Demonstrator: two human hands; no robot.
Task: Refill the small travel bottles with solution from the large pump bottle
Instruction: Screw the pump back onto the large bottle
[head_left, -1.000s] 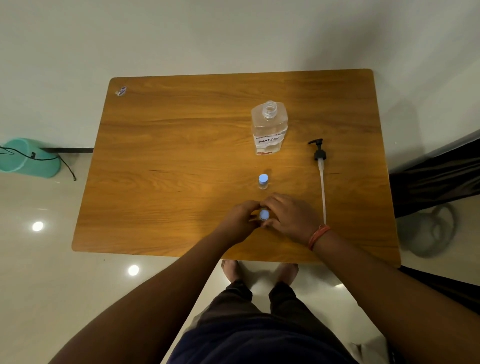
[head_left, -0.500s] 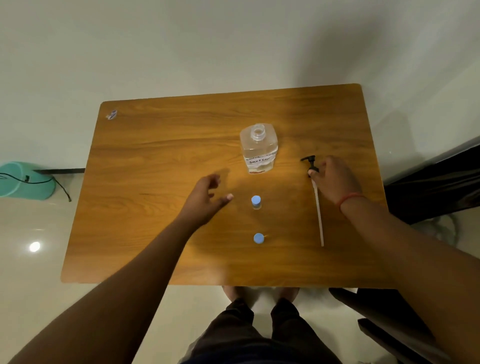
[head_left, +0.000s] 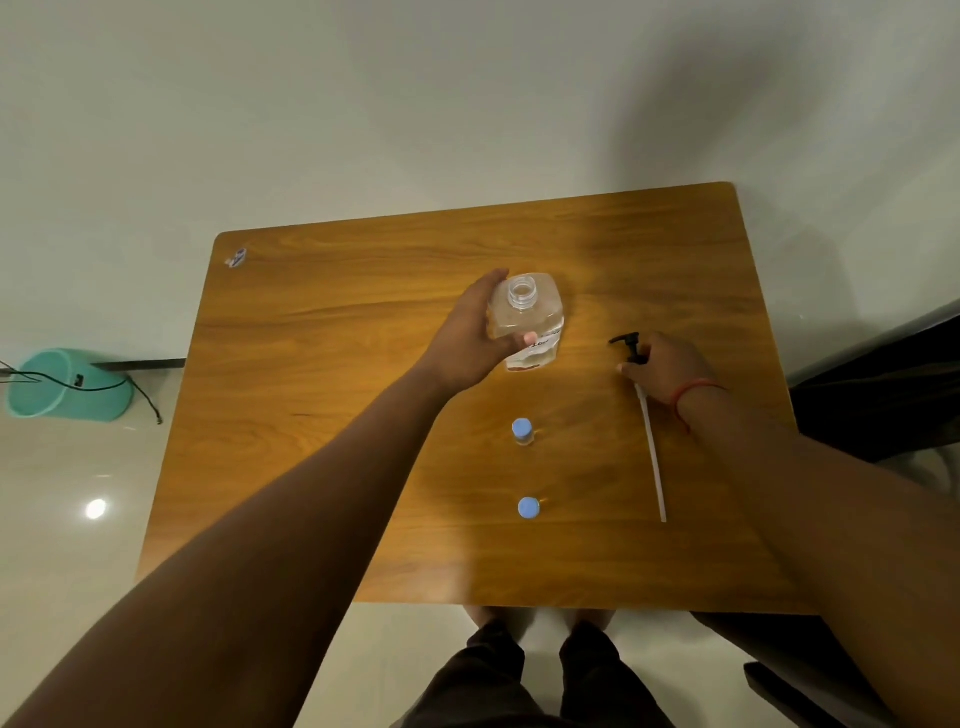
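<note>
On the wooden table (head_left: 322, 395), the left hand (head_left: 470, 338) wraps around the large clear pump bottle (head_left: 530, 322), whose neck is uncapped. To the right of this bottle, the right hand (head_left: 667, 371) pinches the black pump head (head_left: 629, 349), its white dip tube (head_left: 652, 452) lying on the table. Nearer the person than the bottle stand two blue-capped travel bottles (head_left: 522, 431), one behind the other, both untouched.

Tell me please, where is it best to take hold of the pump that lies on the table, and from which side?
Probably at the black collar just under the pump head, from above: it lies flat on the table, and its long white tube is thin and bendy. The right hand already has its grip there.
</note>
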